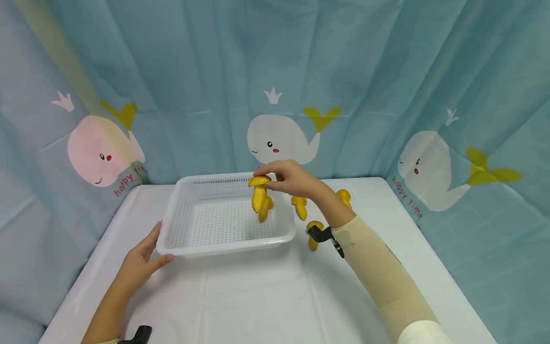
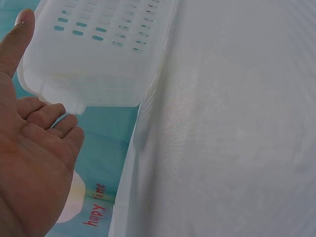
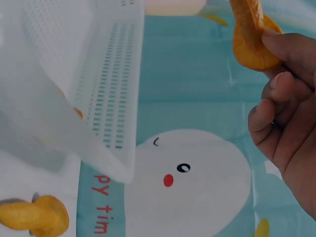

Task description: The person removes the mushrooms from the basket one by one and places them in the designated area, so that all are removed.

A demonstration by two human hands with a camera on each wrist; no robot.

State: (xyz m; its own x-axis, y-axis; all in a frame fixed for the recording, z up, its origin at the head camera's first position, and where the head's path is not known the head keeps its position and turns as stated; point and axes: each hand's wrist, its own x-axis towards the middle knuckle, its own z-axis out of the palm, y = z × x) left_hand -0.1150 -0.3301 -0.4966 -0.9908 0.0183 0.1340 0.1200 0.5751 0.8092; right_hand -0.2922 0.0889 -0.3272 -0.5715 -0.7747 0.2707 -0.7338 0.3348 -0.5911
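My right hand (image 1: 290, 177) pinches a yellow mushroom (image 1: 259, 197) by its cap, stem hanging down, over the right side of a white plastic basket (image 1: 223, 248). In the right wrist view, thumb and fingers hold the orange-yellow cap of that mushroom (image 3: 254, 47). Another yellow mushroom (image 1: 267, 210) lies inside the basket, partly hidden behind the held one. My left hand (image 1: 139, 260) holds the basket's front left corner, thumb at the front and fingers along the left side. The left wrist view shows this hand (image 2: 39, 133) with curled fingers at the rim and the thumb raised.
To the basket's right, three more mushrooms lie on the white-covered table (image 1: 240, 306): one near the basket (image 1: 300, 209), one farther back (image 1: 344, 196) and one in front (image 1: 313, 242), partly behind the wrist strap. A blue whale-print curtain (image 1: 193, 95) surrounds the table's back and sides.
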